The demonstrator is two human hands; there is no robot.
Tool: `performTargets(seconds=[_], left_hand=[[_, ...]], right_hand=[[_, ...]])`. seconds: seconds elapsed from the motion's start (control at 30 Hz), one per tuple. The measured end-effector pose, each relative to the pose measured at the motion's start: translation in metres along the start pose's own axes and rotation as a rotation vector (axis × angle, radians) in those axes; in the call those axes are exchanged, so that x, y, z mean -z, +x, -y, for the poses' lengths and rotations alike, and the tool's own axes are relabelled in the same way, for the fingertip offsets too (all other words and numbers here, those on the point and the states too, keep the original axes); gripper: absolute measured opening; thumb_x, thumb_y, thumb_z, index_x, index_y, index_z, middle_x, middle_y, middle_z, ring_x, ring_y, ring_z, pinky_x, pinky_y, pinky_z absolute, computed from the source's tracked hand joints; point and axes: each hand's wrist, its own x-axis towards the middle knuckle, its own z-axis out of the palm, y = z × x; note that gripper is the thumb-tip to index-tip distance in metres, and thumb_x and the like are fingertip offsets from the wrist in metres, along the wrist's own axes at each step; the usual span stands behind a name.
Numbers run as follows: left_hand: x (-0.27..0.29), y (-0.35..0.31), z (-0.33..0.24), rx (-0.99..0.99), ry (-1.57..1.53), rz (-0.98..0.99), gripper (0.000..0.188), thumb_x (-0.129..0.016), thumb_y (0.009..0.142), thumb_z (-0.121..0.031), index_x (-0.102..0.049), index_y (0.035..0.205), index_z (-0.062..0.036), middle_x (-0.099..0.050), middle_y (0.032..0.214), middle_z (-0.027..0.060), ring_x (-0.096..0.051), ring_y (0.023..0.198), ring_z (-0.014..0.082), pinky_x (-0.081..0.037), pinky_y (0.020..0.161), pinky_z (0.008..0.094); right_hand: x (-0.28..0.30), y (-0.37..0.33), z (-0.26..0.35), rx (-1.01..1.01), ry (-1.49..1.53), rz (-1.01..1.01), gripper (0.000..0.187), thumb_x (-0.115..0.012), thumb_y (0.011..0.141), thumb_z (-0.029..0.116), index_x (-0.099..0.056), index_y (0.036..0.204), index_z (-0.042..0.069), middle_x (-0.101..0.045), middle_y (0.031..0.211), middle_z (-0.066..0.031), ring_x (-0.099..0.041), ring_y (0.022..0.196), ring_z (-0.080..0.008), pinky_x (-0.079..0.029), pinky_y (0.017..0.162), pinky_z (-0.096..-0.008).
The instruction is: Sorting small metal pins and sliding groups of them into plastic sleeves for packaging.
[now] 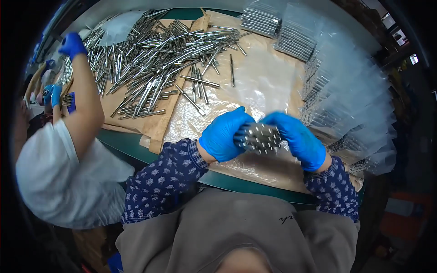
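Both of my hands wear blue gloves and meet low over the table. Between them is a bundle of shiny metal rods [260,139], its many ends turned up toward me and slightly blurred. My left hand [224,135] wraps the bundle's left side. Around its right and upper side curls my right hand [296,140], its fingertips partly hidden behind the rods. Beyond my hands, a single loose rod [232,71] lies on the plastic-covered brown paper [268,82]. A large, tangled pile of similar metal rods [154,63] spreads to the far left.
Clear plastic bags packed with rods [296,40] lie at the far right, and a long overlapping row of bags [353,107] runs down the right side. At left, a co-worker's gloved hand [73,45] reaches over the pile. The green table edge [236,182] is close to me.
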Motion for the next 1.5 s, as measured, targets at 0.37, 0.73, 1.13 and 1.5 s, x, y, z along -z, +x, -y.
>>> performTargets(seconds=[0.37, 0.73, 1.13, 1.5], left_hand=[[-0.034, -0.007, 0.054, -0.152, -0.027, 0.204, 0.057, -0.071, 0.071, -0.01, -0.049, 0.124, -0.0112, -0.052, 0.123, 0.0106, -0.05, 0.114, 0.0257, -0.045, 0.092, 0.0374], [-0.032, -0.008, 0.03, 0.145, -0.684, 0.188, 0.059, -0.069, 0.075, -0.01, -0.043, 0.128, -0.011, -0.05, 0.126, 0.0083, -0.049, 0.116, 0.0215, -0.041, 0.097, 0.0346], [-0.026, -0.011, 0.039, 0.02, -0.529, 0.06, 0.05, -0.065, 0.076, -0.009, -0.049, 0.123, -0.0102, -0.053, 0.121, 0.0093, -0.051, 0.114, 0.0248, -0.043, 0.094, 0.0345], [-0.008, 0.007, 0.031, -0.032, -0.378, 0.15, 0.04, -0.065, 0.082, -0.011, -0.054, 0.12, -0.0084, -0.054, 0.123, 0.0111, -0.052, 0.112, 0.0253, -0.041, 0.096, 0.0341]], right_hand=[[-0.004, 0.053, -0.045, 0.71, -0.387, 0.122, 0.038, -0.078, 0.067, 0.012, -0.06, 0.101, 0.008, -0.055, 0.119, -0.0159, -0.046, 0.119, -0.0324, -0.039, 0.097, -0.0408], [-0.007, 0.053, -0.038, 0.829, -0.357, 0.03, 0.038, -0.079, 0.065, 0.019, -0.062, 0.098, 0.012, -0.058, 0.116, -0.012, -0.051, 0.112, -0.0284, -0.042, 0.095, -0.0391], [-0.009, 0.058, -0.054, 0.735, -0.37, 0.048, 0.054, -0.081, 0.064, 0.015, -0.056, 0.111, 0.01, -0.055, 0.121, -0.0133, -0.053, 0.111, -0.0266, -0.043, 0.094, -0.0362], [0.008, 0.049, -0.052, 0.599, -0.369, 0.02, 0.033, -0.068, 0.078, 0.008, -0.061, 0.11, 0.006, -0.059, 0.116, -0.0116, -0.057, 0.106, -0.0237, -0.043, 0.092, -0.0322]])
